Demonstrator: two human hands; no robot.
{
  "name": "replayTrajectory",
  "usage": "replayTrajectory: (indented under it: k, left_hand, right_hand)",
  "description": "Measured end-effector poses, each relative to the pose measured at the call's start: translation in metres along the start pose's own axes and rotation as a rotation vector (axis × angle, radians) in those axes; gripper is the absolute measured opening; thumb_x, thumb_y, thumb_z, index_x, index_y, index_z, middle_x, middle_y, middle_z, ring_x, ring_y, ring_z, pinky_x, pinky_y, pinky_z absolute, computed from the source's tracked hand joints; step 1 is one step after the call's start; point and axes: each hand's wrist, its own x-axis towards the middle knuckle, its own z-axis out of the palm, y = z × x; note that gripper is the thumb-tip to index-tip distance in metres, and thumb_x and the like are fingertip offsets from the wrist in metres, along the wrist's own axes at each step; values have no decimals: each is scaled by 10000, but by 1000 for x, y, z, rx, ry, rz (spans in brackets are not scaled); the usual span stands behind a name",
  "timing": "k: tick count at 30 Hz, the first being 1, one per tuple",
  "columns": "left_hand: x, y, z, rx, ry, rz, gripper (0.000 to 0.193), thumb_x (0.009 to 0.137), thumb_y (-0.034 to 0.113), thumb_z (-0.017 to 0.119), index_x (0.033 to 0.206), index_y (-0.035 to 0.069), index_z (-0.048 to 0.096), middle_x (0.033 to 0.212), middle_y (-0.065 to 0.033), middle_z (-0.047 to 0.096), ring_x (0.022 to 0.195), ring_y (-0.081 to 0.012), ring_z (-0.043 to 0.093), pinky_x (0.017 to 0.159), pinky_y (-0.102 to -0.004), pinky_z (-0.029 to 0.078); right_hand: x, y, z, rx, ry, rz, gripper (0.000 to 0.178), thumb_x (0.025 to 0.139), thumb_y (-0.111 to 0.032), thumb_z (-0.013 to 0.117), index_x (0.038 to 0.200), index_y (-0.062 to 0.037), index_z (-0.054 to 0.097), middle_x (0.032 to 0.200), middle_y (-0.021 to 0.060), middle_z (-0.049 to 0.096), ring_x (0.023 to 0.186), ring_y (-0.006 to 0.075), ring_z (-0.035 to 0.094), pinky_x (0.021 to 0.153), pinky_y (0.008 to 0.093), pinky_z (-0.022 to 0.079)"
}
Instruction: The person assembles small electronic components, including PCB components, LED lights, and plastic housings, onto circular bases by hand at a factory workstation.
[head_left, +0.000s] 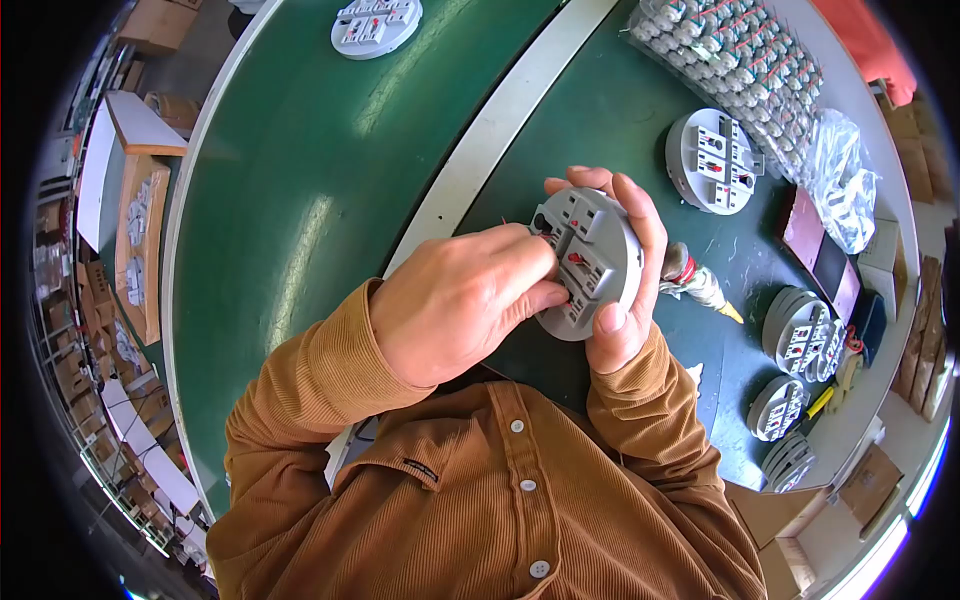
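Observation:
A round grey plastic base (608, 243), with raised blocks, slots and small red and black parts on its face, is held tilted above the table by my right hand (640, 255). The fingers wrap its far edge and the thumb presses its near rim. My left hand (470, 300) is closed, thumb and index finger pinched against the left side of the base's face. Whatever is between those fingertips is hidden by the hand. Just right of my right hand lies a taped, tapering tool (700, 286) with a red band and a yellow tip.
Another grey base (712, 160) lies on the green table (310, 200), and one (376, 26) rests at the far left. Small stacks of bases (797, 330) stand at right. Bagged small white parts (735, 65) lie far right. A white rail (500, 120) crosses the tabletop.

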Motion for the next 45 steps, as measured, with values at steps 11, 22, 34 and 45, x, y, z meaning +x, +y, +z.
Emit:
replayTrajectory:
  k: [11,22,34,45]
  left_hand:
    - [13,-15,-2,316,26,433,192,846,37,825,977,46,686,916,-56,633,703,-251,565,668,-373,483]
    - [-4,-44,29,-149,497,254,578,792,226,907,1279,28,668,1223,-95,693,1021,-247,668,895,-368,554]
    - [-3,-53,33,-51,429,371,618,714,181,971,1247,-1,718,1291,-148,694,1096,-289,700,933,-391,590]
    - [7,-43,21,-124,486,389,434,799,162,910,1162,-17,752,1081,-147,750,896,-264,691,823,-345,566]
  right_hand:
    - [-1,0,2,27,27,-48,827,938,-584,610,1589,-123,392,1540,281,451,1337,446,557,1075,600,488]
    - [7,-7,-11,887,218,449,707,968,-547,547,1530,-125,469,1507,282,520,1292,478,599,1022,609,566]
    - [9,-7,-9,896,245,477,683,963,-552,531,1506,-138,512,1498,285,551,1311,496,596,1012,620,571]
    - [8,-1,-17,813,236,467,769,1090,-682,413,1483,-34,546,1404,272,642,1286,441,642,1040,559,570]
